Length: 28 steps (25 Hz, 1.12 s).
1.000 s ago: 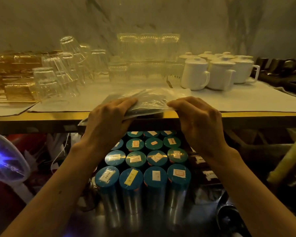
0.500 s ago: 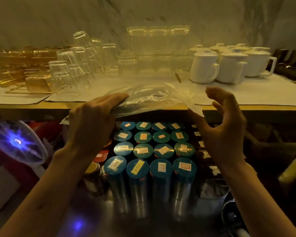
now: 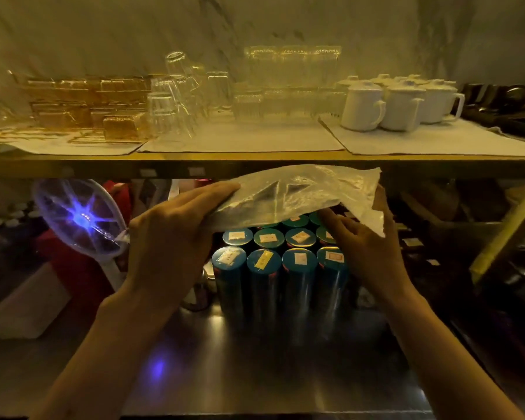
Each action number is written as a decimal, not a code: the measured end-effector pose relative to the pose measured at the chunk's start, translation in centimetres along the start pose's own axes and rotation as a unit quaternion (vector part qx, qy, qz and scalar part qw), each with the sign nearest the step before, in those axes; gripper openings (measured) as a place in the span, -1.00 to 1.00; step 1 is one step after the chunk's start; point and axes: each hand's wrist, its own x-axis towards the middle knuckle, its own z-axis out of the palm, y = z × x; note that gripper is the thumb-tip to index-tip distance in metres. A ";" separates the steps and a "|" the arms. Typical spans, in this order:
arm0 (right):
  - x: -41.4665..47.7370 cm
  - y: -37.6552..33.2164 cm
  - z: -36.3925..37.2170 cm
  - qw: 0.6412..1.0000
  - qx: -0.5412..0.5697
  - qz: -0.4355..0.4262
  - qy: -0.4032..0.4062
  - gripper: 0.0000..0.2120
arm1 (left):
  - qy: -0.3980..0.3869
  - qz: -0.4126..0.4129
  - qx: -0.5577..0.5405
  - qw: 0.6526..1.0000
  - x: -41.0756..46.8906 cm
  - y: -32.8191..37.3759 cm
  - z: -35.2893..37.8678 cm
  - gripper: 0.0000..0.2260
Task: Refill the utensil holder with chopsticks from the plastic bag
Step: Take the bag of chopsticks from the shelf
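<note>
A clear plastic bag [image 3: 297, 192] with dark contents hangs in front of the shelf edge, above the teal-lidded tins. My left hand [image 3: 176, 234] grips its left end, fingers lying over the top. My right hand [image 3: 367, 247] is under the bag's right end, fingers reaching beneath it and thumb up behind the loose flap. No utensil holder shows in this view.
Several teal-lidded metal tins [image 3: 281, 268] stand on the steel lower surface [image 3: 255, 359]. The upper shelf [image 3: 255, 160] carries upturned glasses [image 3: 176, 107], white lidded mugs [image 3: 397, 104] and gold boxes [image 3: 82, 107]. An electric swatter [image 3: 79, 218] glows blue at left.
The bag came off the upper shelf and down in front of its edge. My right hand, which had let go, moved under the bag's right end. The view shifted down.
</note>
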 end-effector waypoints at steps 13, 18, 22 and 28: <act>-13.1 -7.9 3.0 0.988 0.118 0.061 -0.082 -0.38 | -0.058 -0.219 -0.274 0.935 -14.1 3.0 -8.3 -0.77; -16.6 -8.3 -0.5 0.977 0.154 0.081 -0.120 -0.61 | -0.098 -0.273 -0.452 0.844 -16.4 6.1 -7.9 -0.92; -21.4 -7.6 -5.7 0.966 0.179 0.143 -0.119 -0.67 | -0.158 -0.282 -0.548 0.771 -18.1 10.3 -7.0 -0.83; -31.4 -7.3 -14.1 0.957 0.202 0.203 -0.035 -0.73 | -0.248 -0.336 -0.634 0.651 -20.4 20.1 -3.6 -0.77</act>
